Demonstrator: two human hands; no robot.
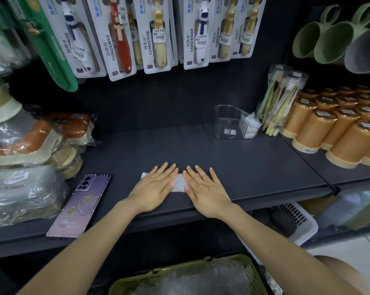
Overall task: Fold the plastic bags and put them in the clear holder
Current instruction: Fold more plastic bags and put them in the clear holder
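While both press flat with fingers straight, left hand (156,186) and right hand (203,188) pin the bag (179,182) to the shelf (243,167), near its front edge. Bag: pale translucent folded strip, long axis left-right, mostly covered. Holder (222,116) stands well apart, back-right; right hand nearer.

L hand (156,189), R hand (207,189) on bag(?) (179,183)
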